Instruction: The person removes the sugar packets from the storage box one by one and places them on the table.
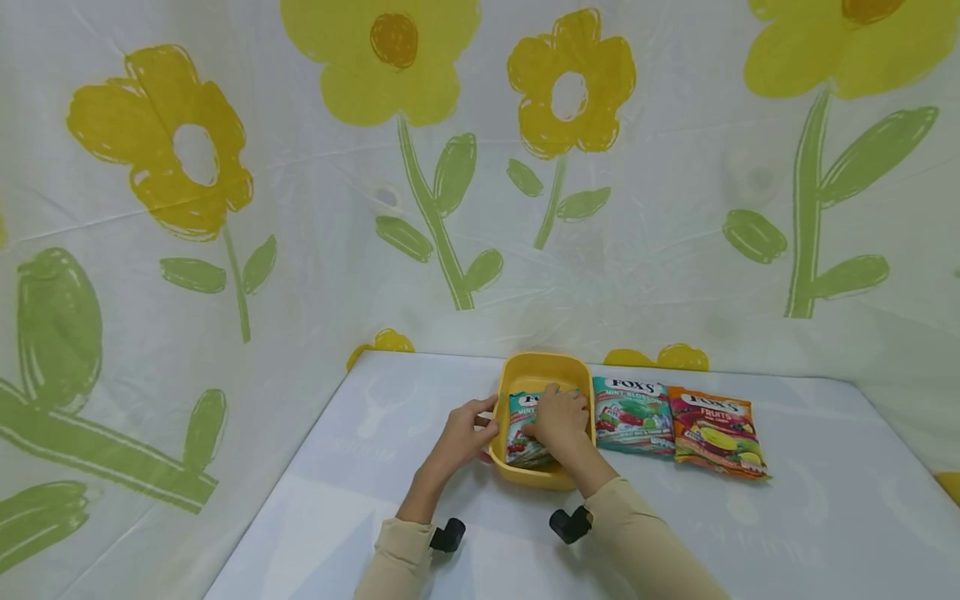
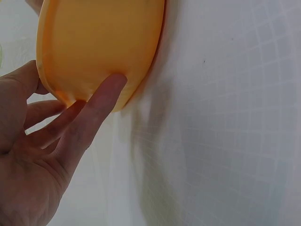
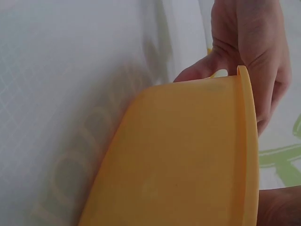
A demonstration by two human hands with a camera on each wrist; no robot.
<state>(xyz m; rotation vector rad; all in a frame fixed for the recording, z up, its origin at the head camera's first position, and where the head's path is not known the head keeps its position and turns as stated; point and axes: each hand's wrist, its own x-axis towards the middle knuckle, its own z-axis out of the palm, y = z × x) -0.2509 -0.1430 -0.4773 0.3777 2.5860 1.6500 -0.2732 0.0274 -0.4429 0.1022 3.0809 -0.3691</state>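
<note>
A yellow plastic bin (image 1: pixel 545 477) stands on the white table, with a green FOX'S candy bag (image 1: pixel 519 429) inside. My left hand (image 1: pixel 463 433) holds the bin's left side; in the left wrist view its fingers (image 2: pixel 96 101) lie along the outer wall. Reaching over the near rim, my right hand (image 1: pixel 561 421) grips the candy bag with thumb and fingers bent over it, covering its right part. From the right wrist, the bin's wall (image 3: pixel 188 150) hides that hand's fingers, and my left hand (image 3: pixel 258 52) shows beyond the bin.
Right of the bin lies a green FOX'S mint candy bag (image 1: pixel 633 417). Beside that is an orange FOX'S fruits candy bag (image 1: pixel 717 433). A flower-print curtain (image 1: pixel 660 208) hangs along the table's back and left edges. Dark wrist mounts (image 1: pixel 570 525) sit below both hands.
</note>
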